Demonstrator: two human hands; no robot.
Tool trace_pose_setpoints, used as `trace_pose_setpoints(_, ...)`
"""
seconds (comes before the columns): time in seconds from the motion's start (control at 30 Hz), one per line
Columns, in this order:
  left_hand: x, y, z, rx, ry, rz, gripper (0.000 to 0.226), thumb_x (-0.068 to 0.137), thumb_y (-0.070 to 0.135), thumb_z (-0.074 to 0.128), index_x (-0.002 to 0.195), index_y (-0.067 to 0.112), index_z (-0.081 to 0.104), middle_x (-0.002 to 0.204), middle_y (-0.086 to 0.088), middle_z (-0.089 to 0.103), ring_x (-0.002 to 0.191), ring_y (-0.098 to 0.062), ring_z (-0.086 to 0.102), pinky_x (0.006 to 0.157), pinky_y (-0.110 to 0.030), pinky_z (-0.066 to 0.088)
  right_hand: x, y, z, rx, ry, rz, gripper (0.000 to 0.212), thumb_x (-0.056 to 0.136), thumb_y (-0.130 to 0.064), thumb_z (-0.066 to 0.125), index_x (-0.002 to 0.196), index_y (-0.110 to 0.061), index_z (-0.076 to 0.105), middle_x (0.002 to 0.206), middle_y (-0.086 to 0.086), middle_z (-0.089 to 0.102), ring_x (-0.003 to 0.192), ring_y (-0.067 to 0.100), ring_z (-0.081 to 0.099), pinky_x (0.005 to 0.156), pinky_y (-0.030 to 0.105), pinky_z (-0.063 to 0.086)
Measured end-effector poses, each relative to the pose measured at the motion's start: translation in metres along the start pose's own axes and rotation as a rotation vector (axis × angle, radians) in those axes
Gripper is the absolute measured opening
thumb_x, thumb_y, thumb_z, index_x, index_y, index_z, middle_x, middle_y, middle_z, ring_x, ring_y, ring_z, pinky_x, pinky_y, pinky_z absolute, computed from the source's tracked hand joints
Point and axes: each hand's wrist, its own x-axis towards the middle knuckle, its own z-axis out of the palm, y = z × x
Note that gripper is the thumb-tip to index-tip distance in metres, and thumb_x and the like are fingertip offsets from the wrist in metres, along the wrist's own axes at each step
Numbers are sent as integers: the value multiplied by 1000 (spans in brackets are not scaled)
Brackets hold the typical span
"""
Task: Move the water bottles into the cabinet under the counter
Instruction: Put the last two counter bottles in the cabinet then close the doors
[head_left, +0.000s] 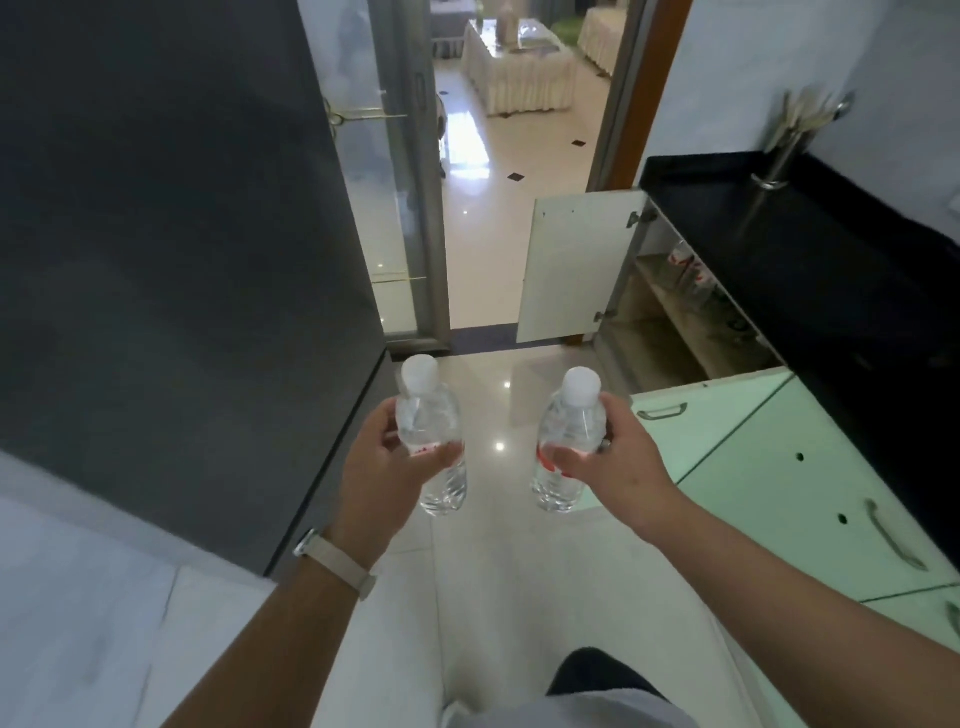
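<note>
Two water bottles in transit: our left hand grips the left bottle, our right hand grips the right bottle, both upright over the floor. At two o'clock the cabinet stands open under the counter. We judge carrying and shelving remain.

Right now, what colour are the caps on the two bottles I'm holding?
White: left cap, right cap; head view shows them best.

covering red labels on left bottle and right bottle with fingers of left hand and right hand | blurring red-marked items on cabinet shelf beyond telling | smearing metal fixture on black counter | cropping green cabinet fronts at right edge
</note>
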Motion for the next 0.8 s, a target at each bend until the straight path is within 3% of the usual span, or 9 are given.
trace_pose_setpoints(0.3,112,-4,14,-39,-32,-52,49,66,4,90,106,24,68,91,6,76,81,-5,72,67,-17,53,108,0,16,8,-5,59,58,71,-20,87,116,-31,52,104,-14,62,93,6,62,83,29,52)
trace_pose_setpoints(0.43,172,-2,28,-32,8,-70,55,54,15,89,105,25,69,94,2,77,85,-13,72,69,-21,55,176,3,20,17,-16,50,58,70,-23,88,116,-30,53,102,-11,64,93,8,63,75,24,49)
trace_pose_setpoints(0.53,221,7,44,17,16,-75,64,52,20,90,112,23,68,101,-1,75,90,-17,72,70,-21,55,231,0,15,84,-49,63,57,69,-25,87,114,-36,53,105,-9,64,96,12,63,84,34,54)
trace_pose_setpoints(0.63,267,23,66,58,-32,-72,73,56,20,96,122,21,65,110,0,73,99,-20,70,76,-24,56,279,-5,1,98,-30,59,53,68,-26,88,104,-43,53,102,-10,65,94,11,64,89,41,55)
trace_pose_setpoints(0.8,330,52,113,48,-134,-45,62,68,13,90,121,26,61,112,2,70,100,-15,68,74,-21,56,344,-14,-32,121,51,33,54,67,-26,88,106,-39,54,100,-12,65,92,8,64,86,38,54)
